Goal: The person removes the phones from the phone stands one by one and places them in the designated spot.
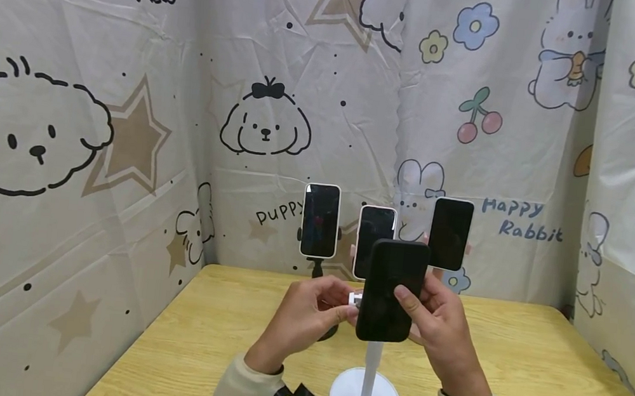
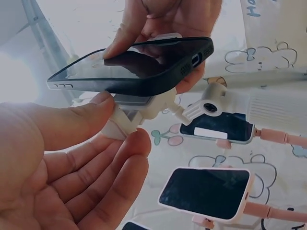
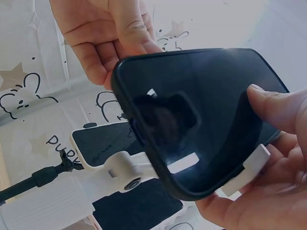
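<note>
A black-cased smartphone (image 1: 394,266) stands nearly upright in front of a white phone stand (image 1: 341,393). My right hand (image 1: 445,331) grips the phone by its right side, the thumb lying on the dark screen and the fingers behind it. At the phone's left edge, my left hand (image 1: 303,314) pinches the stand's white clamp (image 2: 120,125) between thumb and fingertip, its other fingers loosely bent below. Another white clamp arm (image 3: 248,171) hooks over the phone's long edge near the right fingers. Behind the phone, a white hinged joint (image 2: 211,102) leads to the stand's pole.
Three more phones stand upright on holders behind the hands: a left one (image 1: 320,220), a middle one (image 1: 371,235) partly covered by the held phone, and a right one (image 1: 450,234). All are on a wooden table (image 1: 194,345) enclosed by printed curtains (image 1: 258,218).
</note>
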Tool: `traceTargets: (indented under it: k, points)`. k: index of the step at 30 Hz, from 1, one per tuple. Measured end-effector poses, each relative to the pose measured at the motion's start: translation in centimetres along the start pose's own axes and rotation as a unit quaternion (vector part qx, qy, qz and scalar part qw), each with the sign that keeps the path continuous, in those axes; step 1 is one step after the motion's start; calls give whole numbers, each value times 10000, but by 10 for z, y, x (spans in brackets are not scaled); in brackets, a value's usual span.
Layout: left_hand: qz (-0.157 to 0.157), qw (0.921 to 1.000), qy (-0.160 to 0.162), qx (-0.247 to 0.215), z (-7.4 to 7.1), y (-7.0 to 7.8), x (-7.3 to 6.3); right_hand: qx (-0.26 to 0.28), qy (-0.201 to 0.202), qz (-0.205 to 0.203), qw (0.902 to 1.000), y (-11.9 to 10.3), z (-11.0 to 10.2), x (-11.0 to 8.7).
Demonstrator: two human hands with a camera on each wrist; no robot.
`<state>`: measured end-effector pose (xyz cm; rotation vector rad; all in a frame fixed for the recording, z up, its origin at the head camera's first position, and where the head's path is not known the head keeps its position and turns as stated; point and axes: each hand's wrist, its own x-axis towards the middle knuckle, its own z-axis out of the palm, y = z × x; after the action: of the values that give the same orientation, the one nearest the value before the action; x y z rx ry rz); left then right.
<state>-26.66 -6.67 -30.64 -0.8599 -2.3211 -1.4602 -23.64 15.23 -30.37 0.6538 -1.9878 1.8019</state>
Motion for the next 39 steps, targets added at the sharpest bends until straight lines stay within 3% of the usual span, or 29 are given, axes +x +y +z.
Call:
traceTargets:
  k: [10, 14, 21, 30, 39]
  points:
    - [215, 9997, 79, 100, 5, 2, 0, 8, -466, 122, 9988, -2, -11, 0]
    - [113, 9995, 140, 263, 6, 4, -1, -23, -449, 132, 9989, -3, -18, -1]
    - [150, 9992, 237, 288, 8, 5, -1, -398, -25, -4, 9992, -7, -21, -2]
    - [154, 9995, 140, 223, 8, 2, -1, -30, -264, -275, 9993, -1, -17, -1]
    - [159, 9997, 113, 136, 7, 1, 1, 107, -380, -299, 9988, -4, -9, -1]
